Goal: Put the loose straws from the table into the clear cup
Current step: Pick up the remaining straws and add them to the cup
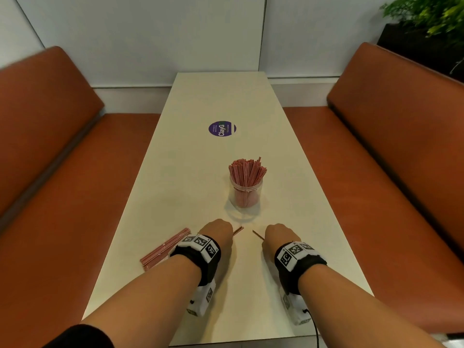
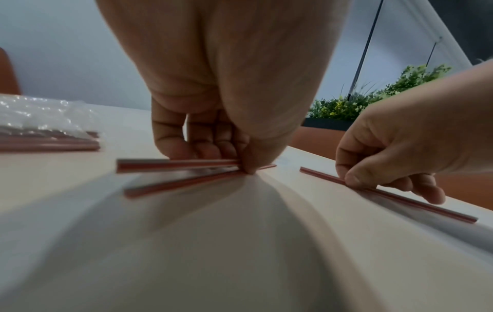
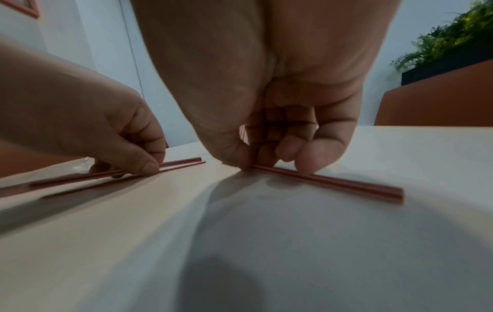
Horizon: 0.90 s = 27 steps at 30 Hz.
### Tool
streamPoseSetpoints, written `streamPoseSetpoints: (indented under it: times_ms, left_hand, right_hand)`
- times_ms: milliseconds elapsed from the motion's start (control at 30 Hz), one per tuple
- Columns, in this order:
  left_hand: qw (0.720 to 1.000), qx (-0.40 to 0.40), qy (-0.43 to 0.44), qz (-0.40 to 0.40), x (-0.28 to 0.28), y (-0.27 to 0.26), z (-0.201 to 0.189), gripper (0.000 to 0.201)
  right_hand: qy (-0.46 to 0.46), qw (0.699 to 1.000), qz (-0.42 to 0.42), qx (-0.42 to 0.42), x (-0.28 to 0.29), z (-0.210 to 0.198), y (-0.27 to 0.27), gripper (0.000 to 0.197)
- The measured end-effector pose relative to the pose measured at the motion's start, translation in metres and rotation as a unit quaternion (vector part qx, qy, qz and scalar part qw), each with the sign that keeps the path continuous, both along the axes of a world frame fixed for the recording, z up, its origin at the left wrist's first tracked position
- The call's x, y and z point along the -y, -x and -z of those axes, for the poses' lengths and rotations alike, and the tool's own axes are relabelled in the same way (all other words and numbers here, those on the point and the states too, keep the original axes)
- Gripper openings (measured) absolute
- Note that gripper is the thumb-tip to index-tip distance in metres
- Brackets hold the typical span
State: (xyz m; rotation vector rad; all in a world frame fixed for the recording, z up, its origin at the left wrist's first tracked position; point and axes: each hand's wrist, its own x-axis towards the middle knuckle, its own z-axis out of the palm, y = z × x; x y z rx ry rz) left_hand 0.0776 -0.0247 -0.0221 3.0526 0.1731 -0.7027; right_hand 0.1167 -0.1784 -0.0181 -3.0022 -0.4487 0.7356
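A clear cup (image 1: 246, 193) packed with pink straws (image 1: 247, 172) stands mid-table. Just in front of it, both my hands are down on the tabletop. My left hand (image 1: 217, 229) pinches two pink straws (image 2: 176, 168) between thumb and fingers; their tips (image 1: 238, 231) stick out to the right. My right hand (image 1: 278, 234) pinches a single pink straw (image 3: 328, 183) that lies flat on the table, its end (image 1: 258, 235) pointing left. In the left wrist view the same right hand (image 2: 379, 168) is curled over that straw (image 2: 395, 198).
A bundle of pink straws in a clear wrapper (image 1: 165, 248) lies at the table's left edge, beside my left wrist. A purple round sticker (image 1: 222, 129) marks the cream table (image 1: 313, 234) farther back. Orange benches (image 1: 62, 197) flank both sides; a plant (image 1: 431, 18) stands at the far right.
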Motion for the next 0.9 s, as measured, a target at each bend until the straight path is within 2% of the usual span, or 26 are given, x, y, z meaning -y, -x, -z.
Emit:
streamPoseSetpoints:
  times_ms: [167, 433, 667, 900]
  left_hand:
    - [1.0, -0.017, -0.004, 0.019, 0.002, -0.002, -0.002, 0.028]
    - [0.998, -0.01, -0.018, 0.051, 0.012, -0.007, -0.004, 0.028]
    - [0.999, -0.003, -0.036, 0.025, 0.011, -0.018, -0.008, 0.025]
    - [1.0, -0.019, -0.016, 0.019, 0.02, -0.015, 0.007, 0.027]
  right_hand:
    - [-0.047, 0.997, 0.058, -0.007, -0.001, 0.002, -0.004, 0.024]
    - [-0.07, 0.995, 0.065, -0.008, -0.001, 0.002, -0.005, 0.02]
    - [-0.096, 0.992, 0.079, 0.0, 0.0, 0.004, -0.009, 0.027]
    - [-0.119, 0.989, 0.092, 0.002, 0.002, 0.005, -0.012, 0.028]
